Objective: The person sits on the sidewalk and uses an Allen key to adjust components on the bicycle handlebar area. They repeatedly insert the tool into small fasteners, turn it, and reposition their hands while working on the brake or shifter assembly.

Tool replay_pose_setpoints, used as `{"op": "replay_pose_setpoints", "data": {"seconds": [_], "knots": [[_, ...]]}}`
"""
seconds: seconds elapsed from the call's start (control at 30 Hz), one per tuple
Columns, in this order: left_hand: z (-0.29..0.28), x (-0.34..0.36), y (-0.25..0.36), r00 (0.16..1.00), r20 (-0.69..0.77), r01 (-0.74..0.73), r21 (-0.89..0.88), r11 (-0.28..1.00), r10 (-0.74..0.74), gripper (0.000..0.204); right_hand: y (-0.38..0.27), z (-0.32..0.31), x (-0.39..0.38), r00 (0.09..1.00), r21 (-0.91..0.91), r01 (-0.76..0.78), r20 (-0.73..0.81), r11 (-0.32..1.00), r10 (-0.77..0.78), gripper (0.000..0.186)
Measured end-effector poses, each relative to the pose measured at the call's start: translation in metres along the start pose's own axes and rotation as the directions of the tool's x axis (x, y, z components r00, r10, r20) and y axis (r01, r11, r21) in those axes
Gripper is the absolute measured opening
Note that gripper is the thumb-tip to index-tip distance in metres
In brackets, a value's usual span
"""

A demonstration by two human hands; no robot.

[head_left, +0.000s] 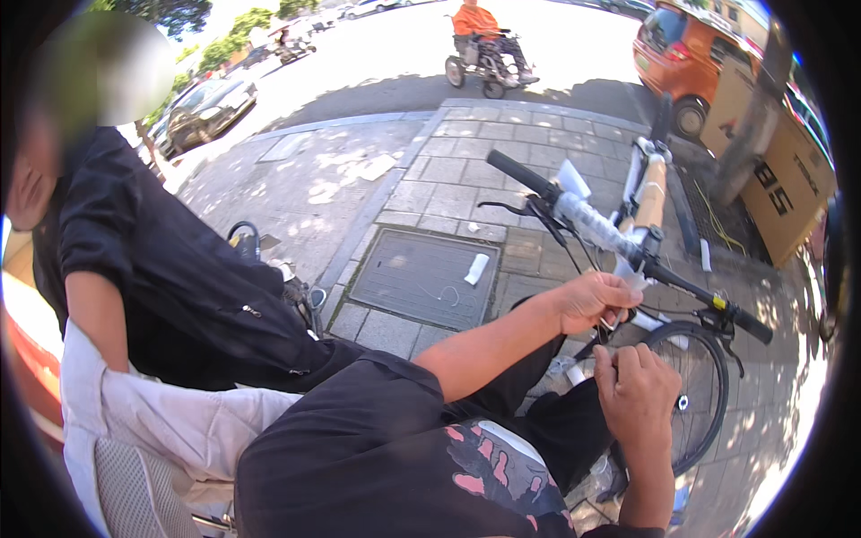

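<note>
A bicycle stands before me, its handlebar partly covered in clear bubble wrap. Just below the stem, my left hand pinches the edge of some thin white wrapping. A pale loop shows under those fingers; what it belongs to is unclear. My right hand is curled closed, nearer to me and beside the front wheel. Its palm faces away, so anything inside is hidden. Brown paper-like padding covers a frame tube beyond the handlebar.
At my left stands a person in dark clothes, next to a pale cloth-covered seat. White scrap lies on a dark ground cover. Cardboard boxes lean by a trunk. Beyond are a wheelchair with a rider and an orange car.
</note>
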State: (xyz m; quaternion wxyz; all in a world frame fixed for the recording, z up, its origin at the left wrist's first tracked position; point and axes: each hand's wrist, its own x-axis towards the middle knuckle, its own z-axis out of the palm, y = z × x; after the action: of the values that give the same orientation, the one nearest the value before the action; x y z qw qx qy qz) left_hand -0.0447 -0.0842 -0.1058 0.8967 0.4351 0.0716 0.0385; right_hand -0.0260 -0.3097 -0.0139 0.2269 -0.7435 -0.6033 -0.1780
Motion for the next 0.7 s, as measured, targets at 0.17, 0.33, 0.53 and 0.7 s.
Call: {"op": "replay_pose_setpoints", "data": {"seconds": [0.17,0.33,0.53,0.7], "knots": [[-0.038,-0.044,-0.005,0.998,0.048,-0.041,0.086,0.995,0.037,0.031,0.023,0.039,-0.09,0.951,0.381,-0.277,-0.021,0.882,0.307,0.024],[-0.118,-0.09,-0.032,0.992,0.061,0.116,-0.114,0.987,-0.11,0.029,0.041,0.046,-0.205,0.498,0.434,-0.826,0.266,0.359,0.825,0.04],[-0.151,-0.118,-0.053,0.983,0.126,0.161,-0.206,0.965,-0.137,0.026,0.074,0.053,-0.375,-0.004,0.263,-0.965,-0.015,0.0,1.0,0.037],[-0.152,-0.117,-0.054,0.986,0.051,0.167,-0.262,0.95,-0.159,0.025,0.134,-0.039,-0.495,-0.265,-0.041,-0.962,-0.102,-0.27,0.959,0.043]]}}
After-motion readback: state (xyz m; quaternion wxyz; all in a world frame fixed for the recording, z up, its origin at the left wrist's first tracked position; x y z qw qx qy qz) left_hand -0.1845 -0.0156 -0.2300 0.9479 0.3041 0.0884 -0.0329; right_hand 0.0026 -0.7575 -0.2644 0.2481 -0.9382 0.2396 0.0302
